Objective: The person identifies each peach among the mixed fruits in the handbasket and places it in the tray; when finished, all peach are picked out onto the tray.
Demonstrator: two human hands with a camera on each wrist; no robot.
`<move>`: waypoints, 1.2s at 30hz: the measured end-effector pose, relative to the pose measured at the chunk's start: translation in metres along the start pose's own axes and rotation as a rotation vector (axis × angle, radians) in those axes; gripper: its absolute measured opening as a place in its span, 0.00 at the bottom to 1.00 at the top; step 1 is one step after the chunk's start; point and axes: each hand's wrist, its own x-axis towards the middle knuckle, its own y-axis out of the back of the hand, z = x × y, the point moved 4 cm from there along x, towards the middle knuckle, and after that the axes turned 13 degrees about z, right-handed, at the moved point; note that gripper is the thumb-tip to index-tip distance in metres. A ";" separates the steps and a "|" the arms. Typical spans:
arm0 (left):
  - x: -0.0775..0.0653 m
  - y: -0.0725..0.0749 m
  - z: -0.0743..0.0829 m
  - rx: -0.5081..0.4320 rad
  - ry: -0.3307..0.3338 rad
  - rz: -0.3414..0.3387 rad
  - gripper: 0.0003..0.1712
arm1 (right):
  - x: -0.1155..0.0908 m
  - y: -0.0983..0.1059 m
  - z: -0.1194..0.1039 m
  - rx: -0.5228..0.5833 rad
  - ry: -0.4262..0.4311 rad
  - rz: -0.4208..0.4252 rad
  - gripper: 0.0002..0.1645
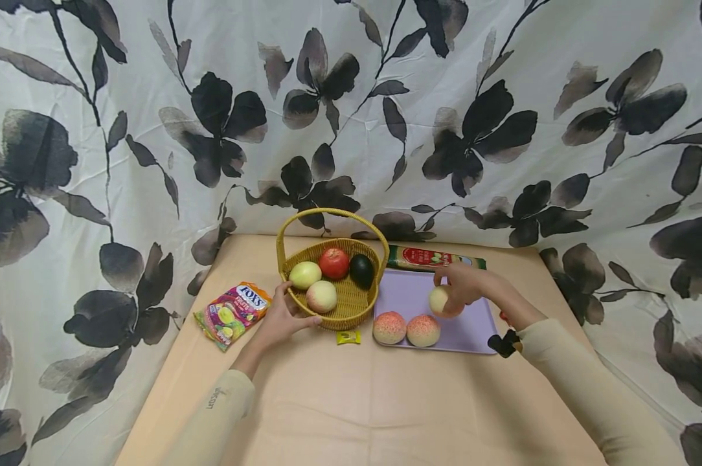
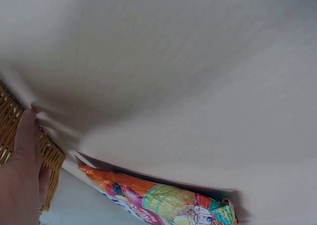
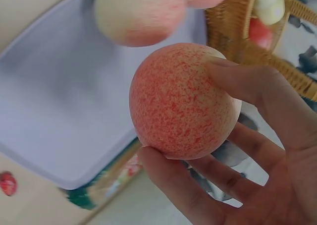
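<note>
My right hand point(image 1: 469, 285) grips a round red-speckled peach point(image 3: 181, 101) between thumb and fingers, over the lilac tray point(image 1: 473, 330). Two more peaches, a left one point(image 1: 389, 327) and a right one point(image 1: 423, 331), sit at the tray's front left. With fairly straight fingers, my left hand point(image 1: 281, 320) touches the left front side of a yellow wicker basket point(image 1: 351, 310). The basket holds a pale peach point(image 1: 321, 296), a yellow-green fruit point(image 1: 305, 275), a red fruit point(image 1: 334, 263) and a dark avocado point(image 1: 361, 270). Its tall handle point(image 1: 328, 211) stands upright.
A colourful Fox's sweets bag point(image 1: 232, 315) lies left of my left hand. In front of the basket is a small yellow packet point(image 1: 348, 337). A long green-and-red package point(image 1: 435, 257) lies behind the tray, before a flowered curtain point(image 1: 386, 129).
</note>
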 end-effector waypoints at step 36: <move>0.002 0.000 -0.005 0.029 -0.014 0.030 0.75 | -0.031 -0.075 0.049 0.155 -0.117 0.030 0.32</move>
